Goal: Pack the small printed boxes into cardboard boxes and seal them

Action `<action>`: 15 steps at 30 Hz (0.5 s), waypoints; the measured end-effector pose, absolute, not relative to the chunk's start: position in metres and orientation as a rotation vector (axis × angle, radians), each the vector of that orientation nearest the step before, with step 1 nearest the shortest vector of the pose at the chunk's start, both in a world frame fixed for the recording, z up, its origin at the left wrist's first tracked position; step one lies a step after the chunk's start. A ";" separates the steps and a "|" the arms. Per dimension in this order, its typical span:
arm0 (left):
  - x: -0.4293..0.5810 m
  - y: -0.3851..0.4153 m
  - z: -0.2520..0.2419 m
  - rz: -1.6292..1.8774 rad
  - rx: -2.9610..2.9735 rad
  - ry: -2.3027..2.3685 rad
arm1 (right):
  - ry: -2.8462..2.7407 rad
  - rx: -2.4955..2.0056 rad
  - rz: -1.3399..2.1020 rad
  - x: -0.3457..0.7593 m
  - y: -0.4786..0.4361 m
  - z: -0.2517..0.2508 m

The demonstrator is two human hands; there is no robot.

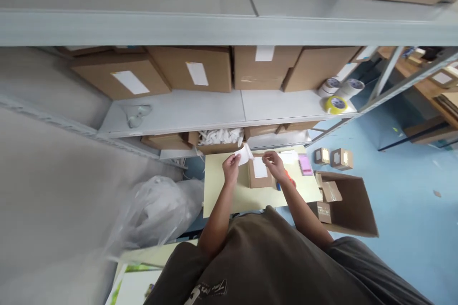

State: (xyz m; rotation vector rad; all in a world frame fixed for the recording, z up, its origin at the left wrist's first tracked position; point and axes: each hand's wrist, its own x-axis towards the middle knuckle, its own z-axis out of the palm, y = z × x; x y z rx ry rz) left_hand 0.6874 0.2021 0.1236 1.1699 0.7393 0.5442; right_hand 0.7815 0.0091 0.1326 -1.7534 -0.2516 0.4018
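Note:
My left hand [231, 167] is closed on a piece of white paper [244, 155], which curls up past the fingertips. Below and right of that paper, a small cardboard box [256, 183] lies on the pale yellow table [216, 195] with a white label [260, 168] on its top face. At the box's right upper corner, my right hand [274, 164] has its fingers pinched together; whatever is between them is too small to make out. Partly hidden by my right forearm is an orange and blue object [290, 179], perhaps a tape dispenser.
White papers [288, 157] and a pink item [305, 164] lie at the table's right. An open carton [352, 205] stands beside it, with two small boxes [341, 158] behind. A shelf [200, 110] ahead bears cartons and tape rolls [335, 105]. A plastic bag [161, 212] bulges at left.

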 end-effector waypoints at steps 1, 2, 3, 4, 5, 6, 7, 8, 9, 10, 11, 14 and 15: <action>0.681 0.210 0.125 0.542 1.179 0.719 | -0.310 -1.795 0.420 0.779 0.029 0.128; 0.674 0.220 0.125 0.537 1.193 0.703 | -0.363 -1.815 0.445 0.777 0.048 0.123; 0.666 0.231 0.125 0.530 1.213 0.691 | -0.411 -1.810 0.484 0.775 0.064 0.118; 0.659 0.242 0.125 0.525 1.238 0.686 | -0.455 -1.786 0.534 0.773 0.079 0.113; 0.650 0.255 0.123 0.523 1.267 0.686 | -0.493 -1.756 0.587 0.771 0.093 0.108; 0.641 0.268 0.122 0.528 1.297 0.694 | -0.523 -1.731 0.632 0.770 0.104 0.103; 0.632 0.281 0.120 0.539 1.324 0.712 | -0.547 -1.719 0.664 0.768 0.114 0.098; 0.621 0.294 0.118 0.556 1.346 0.741 | -0.561 -1.726 0.678 0.767 0.122 0.092; 0.610 0.306 0.117 0.588 1.358 0.783 | -0.561 -1.750 0.671 0.766 0.129 0.087; 0.599 0.319 0.116 0.647 1.349 0.841 | -0.542 -1.783 0.644 0.766 0.136 0.082; 0.587 0.330 0.116 0.734 1.321 0.911 | -0.504 -1.814 0.608 0.766 0.143 0.076; 0.553 0.359 0.123 1.016 1.208 1.094 | -0.320 -1.825 0.558 0.771 0.168 0.063; 0.542 0.366 0.127 1.061 1.198 1.125 | -0.259 -1.802 0.582 0.773 0.178 0.060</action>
